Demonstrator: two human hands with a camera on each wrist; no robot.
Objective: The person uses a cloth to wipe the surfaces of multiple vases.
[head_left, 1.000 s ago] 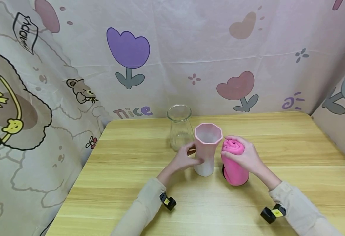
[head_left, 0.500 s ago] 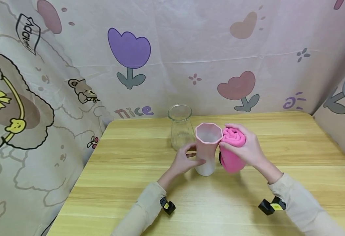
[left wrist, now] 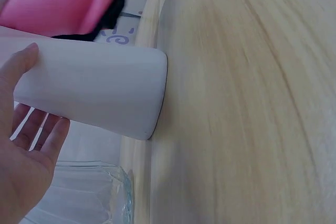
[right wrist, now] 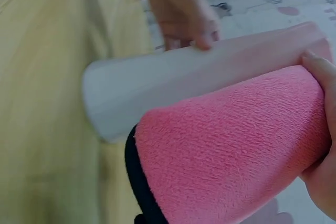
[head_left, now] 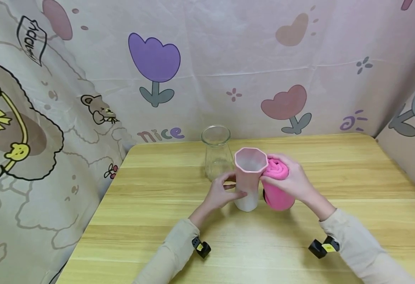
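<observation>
A pink-and-white vase (head_left: 247, 185) with an octagonal rim stands upright on the table. My left hand (head_left: 221, 192) holds it from the left, thumb on the near side and fingers behind. In my right hand (head_left: 297, 180) is a rolled pink towel (head_left: 277, 197) with a black edge, gripped near its top. The towel is close against the vase's right side, and its lower end (left wrist: 100, 9) appears off the table in the left wrist view. Behind and left of the vase stands a clear glass vase (head_left: 217, 157), close to my left fingers.
The wooden table (head_left: 150, 197) reaches back to a printed cloth (head_left: 207, 59) hung behind it. More printed cloth (head_left: 26, 205) hangs along the left side. A black wrist camera (head_left: 202, 248) sits on the left sleeve, another (head_left: 324, 248) on the right.
My right hand has raised the rolled towel and brought it leftward against the vase. The left hand, the vase and the glass vase keep their places.
</observation>
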